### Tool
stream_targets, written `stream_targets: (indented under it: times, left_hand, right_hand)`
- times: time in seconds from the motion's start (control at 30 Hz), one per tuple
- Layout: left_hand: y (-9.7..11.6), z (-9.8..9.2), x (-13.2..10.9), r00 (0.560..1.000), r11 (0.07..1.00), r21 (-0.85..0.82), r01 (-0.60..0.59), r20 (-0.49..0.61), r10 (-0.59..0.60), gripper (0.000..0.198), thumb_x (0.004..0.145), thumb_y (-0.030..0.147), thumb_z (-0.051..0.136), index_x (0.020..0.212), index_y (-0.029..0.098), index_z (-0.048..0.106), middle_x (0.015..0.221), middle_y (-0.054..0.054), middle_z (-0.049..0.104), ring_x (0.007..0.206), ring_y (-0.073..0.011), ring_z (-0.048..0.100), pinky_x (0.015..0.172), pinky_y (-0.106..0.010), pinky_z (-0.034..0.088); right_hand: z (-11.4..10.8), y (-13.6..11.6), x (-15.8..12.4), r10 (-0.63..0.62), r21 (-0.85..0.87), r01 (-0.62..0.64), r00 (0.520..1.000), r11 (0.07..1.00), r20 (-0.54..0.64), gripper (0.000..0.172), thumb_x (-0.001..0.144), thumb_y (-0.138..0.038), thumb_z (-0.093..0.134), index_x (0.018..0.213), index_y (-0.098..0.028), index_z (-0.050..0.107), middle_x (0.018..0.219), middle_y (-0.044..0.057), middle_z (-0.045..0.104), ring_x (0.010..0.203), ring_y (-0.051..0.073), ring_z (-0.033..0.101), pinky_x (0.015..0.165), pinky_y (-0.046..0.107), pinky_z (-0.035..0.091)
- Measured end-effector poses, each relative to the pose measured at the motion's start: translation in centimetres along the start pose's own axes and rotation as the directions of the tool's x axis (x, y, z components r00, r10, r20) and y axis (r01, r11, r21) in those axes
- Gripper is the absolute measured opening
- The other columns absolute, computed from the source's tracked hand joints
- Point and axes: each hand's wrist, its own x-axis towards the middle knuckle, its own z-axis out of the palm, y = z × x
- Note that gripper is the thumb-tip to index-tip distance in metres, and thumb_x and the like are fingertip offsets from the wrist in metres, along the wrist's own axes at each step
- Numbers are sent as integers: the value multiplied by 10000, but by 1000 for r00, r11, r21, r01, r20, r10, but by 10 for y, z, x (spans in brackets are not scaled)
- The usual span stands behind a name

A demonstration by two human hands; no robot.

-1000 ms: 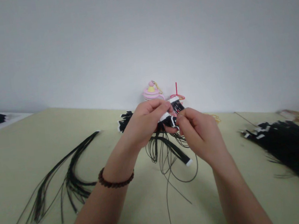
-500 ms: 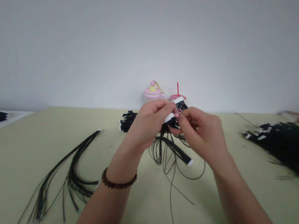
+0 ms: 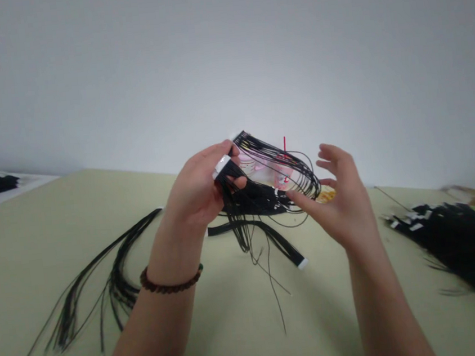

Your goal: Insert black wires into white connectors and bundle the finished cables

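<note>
My left hand (image 3: 200, 187) is closed on a black wire harness (image 3: 278, 159) with a white connector (image 3: 222, 167) showing at the thumb side. From that hand the wires loop out to the right, and some ends hang down over the table. My right hand (image 3: 339, 195) has its fingers spread beside the right end of the loop, close to the wires or touching them; I cannot tell which. Beneath the hands lies another black cable (image 3: 263, 224) with a white connector at its right end.
Black wires lie spread at left (image 3: 118, 258). A large pile of black cables (image 3: 460, 239) with white ends covers the right side. Behind the hands stand a pink cup (image 3: 283, 177) with a red straw and a pink ornament, partly hidden. A pale wall (image 3: 225, 60) rises behind the table.
My hands have moved apart, the left going left with the harness. My right hand has let go of the connector area and opened. The wire loop now stretches between them.
</note>
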Motion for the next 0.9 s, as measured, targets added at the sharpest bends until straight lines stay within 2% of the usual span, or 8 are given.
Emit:
stream_targets:
  times: [0.1,0.2,0.37,0.53,0.63,0.77,0.83,0.9]
  left_hand:
    - [0,1,-2,998,999,16,31,46,-31,207,886,228,543,699,146,581,607,29,492,439,-29,485,425,-104,466]
    - [-6,3,-3,997,994,113,8,72,-16,194,882,237,553,717,144,597,631,21,526,458,-49,532,469,-152,522]
    - [-17,6,-2,997,979,204,-18,79,1,159,860,266,577,740,163,600,677,22,563,442,-59,544,432,-181,518]
    - [-13,9,-5,994,978,207,-3,106,-19,165,865,291,583,755,170,604,651,24,551,425,-60,530,395,-172,497]
    - [-12,10,-5,998,988,157,-15,57,6,198,873,287,586,726,156,606,677,13,549,448,-47,522,433,-166,523]
    - [-15,11,0,994,994,95,-55,-93,63,209,864,259,612,690,147,586,731,6,557,543,-49,529,551,-190,583]
    - [-18,12,3,986,994,80,-80,-141,91,207,864,238,608,682,144,581,746,7,559,570,-50,528,580,-194,590]
    - [-20,13,4,983,992,74,-101,-149,111,201,868,222,594,683,145,583,742,11,561,585,-54,532,593,-193,588]
  right_hand:
    - [-3,8,4,127,247,-179,969,952,213,304,779,-347,693,1027,-176,653,885,71,722,769,180,676,667,305,548]
    - [-10,12,6,202,245,-242,963,939,178,158,812,-321,673,765,-171,686,642,20,694,571,130,637,564,250,511]
    - [-23,20,6,193,175,-184,980,967,-39,117,768,-285,717,824,-183,709,664,19,716,579,146,675,578,257,532]
    - [-18,26,8,151,58,-144,977,988,-148,167,743,-341,733,796,-185,710,664,26,710,610,174,683,602,290,542]
    - [-12,27,10,96,-38,-102,986,994,-134,203,764,-376,712,831,-185,699,732,39,717,652,179,678,630,308,543]
    - [-12,11,6,-43,-255,24,997,967,-68,445,738,-437,734,1084,-171,643,1058,128,693,945,263,658,732,390,544]
    - [-14,-7,0,-137,-289,108,987,951,-79,376,761,-392,723,1051,-167,640,1041,125,681,954,252,639,754,379,534]
    - [-12,-25,-7,-188,-218,176,981,960,-38,177,797,-309,695,911,-181,648,897,73,692,829,198,645,730,329,529]
